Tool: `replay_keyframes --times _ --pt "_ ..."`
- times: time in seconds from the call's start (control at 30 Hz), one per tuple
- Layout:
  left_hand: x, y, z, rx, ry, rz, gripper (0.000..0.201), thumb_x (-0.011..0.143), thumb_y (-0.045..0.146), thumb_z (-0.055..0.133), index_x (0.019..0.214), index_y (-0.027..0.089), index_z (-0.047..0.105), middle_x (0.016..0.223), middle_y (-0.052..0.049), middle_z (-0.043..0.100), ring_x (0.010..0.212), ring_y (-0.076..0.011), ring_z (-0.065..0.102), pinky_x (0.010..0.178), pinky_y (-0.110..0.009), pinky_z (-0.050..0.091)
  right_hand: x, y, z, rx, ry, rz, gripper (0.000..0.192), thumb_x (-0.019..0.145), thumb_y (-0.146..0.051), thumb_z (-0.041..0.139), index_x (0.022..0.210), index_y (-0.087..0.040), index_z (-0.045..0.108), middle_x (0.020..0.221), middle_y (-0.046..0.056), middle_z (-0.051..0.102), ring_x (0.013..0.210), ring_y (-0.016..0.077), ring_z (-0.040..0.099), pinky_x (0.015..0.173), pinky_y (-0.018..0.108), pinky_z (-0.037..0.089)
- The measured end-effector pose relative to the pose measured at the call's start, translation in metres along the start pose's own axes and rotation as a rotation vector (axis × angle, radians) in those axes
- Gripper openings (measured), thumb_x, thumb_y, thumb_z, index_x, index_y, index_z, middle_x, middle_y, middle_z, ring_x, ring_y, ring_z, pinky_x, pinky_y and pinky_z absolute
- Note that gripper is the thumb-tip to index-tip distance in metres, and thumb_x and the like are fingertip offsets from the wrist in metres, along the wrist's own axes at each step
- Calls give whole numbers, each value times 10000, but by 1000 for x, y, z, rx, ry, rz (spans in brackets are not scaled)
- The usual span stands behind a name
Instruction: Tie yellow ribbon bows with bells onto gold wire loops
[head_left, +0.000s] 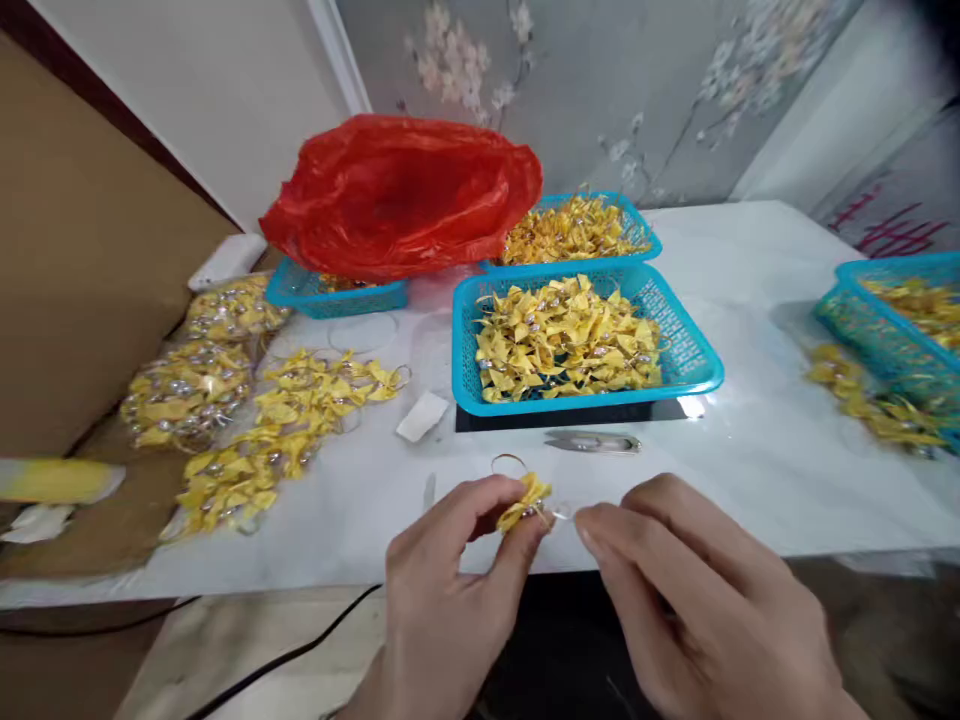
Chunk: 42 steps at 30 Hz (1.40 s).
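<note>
Between the thumb and fingers of my left hand (465, 570) is a small yellow ribbon bow (529, 497) with silvery beads and a thin gold loop standing up from it. My right hand (697, 590) is closed in a pinch just to its right. A thin pale strand (562, 512), thread or wire, runs from the bow to the right fingertips; its exact kind is too fine to make out. Beyond the hands lie thread snips (594, 442). Behind these, a blue basket (589, 402) holds a heap of similar yellow bows (566, 335).
Yellow bows (300, 410) lie piled at left beside filled clear bags (187, 395). More blue baskets stand behind and at far right (892, 335). A red plastic bag (405, 195) covers part of one. A white paper piece (422, 416) rests on the white table (750, 340).
</note>
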<state>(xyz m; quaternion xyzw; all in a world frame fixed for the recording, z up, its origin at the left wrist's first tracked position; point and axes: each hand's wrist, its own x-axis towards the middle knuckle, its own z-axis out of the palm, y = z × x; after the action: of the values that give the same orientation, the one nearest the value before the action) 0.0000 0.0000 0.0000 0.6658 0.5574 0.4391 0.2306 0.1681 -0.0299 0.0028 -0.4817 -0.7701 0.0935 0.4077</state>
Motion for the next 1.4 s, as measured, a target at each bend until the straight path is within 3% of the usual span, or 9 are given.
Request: replay_keyframes --times 0.27,0.57,0.83,1.0,1.27,1.4 --pt "4 7 -6 -53 -88 -36 201 719 72 729 821 242 698 702 97 759 575 -55 690 611 -74 558 4 1 4 -119 18 -121 188 894 -6 591 1039 -91 677 779 69 581 687 162 547 569 280 448" --pt "4 9 -7 -96 -149 -85 148 742 103 713 821 226 686 687 78 749 571 -65 682 583 -98 553 5 -3 1 -82 13 -112 168 901 -22 587 1016 -107 674 748 55 562 647 151 525 535 272 438" --pt "2 9 -8 -107 -204 -125 141 758 109 683 827 232 674 652 80 700 528 -68 637 536 -123 532 3 6 -2 -201 33 -110 182 902 -12 576 1022 -112 670 799 67 599 701 166 569 584 289 454" --pt "4 10 -8 -89 -213 -141 101 751 135 680 814 213 675 635 53 703 526 -96 641 545 -167 547 1 4 -4 -88 -58 -137 195 909 -32 568 1047 -134 659 771 52 571 677 164 553 549 279 448" --pt "4 12 -8 -230 -263 -314 63 747 194 717 799 215 688 630 41 698 536 -110 656 496 -146 535 1 10 2 -60 -20 -90 211 891 4 570 1023 -131 665 786 44 571 685 149 540 571 265 451" --pt "2 10 -6 -291 -262 -337 63 754 196 721 809 218 699 636 45 696 535 -100 644 501 -136 535 2 8 2 -42 -18 -80 227 896 -1 552 1029 -142 672 782 43 578 669 147 534 560 258 451"
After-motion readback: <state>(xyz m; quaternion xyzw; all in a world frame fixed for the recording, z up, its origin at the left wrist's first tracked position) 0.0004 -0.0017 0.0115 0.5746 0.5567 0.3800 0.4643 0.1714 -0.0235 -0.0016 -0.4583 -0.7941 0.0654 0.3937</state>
